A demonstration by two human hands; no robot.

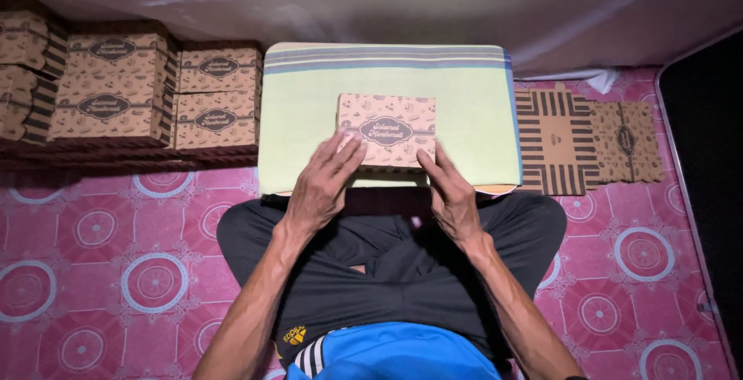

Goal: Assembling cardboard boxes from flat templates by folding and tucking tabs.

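Observation:
A closed brown cardboard box (386, 126) with a dark oval label lies on a pale green cloth-covered surface (302, 117) in front of me. My left hand (321, 184) rests with its fingers on the box's near left corner. My right hand (447, 191) touches the box's near right edge with its fingertips. Both hands press against the box; neither lifts it.
Stacks of folded boxes of the same kind (116, 90) stand at the left. A pile of flat, unfolded box blanks (588, 142) lies at the right. My crossed legs in dark trousers (387, 264) sit on a pink patterned mat (101, 256). A white sheet hangs behind.

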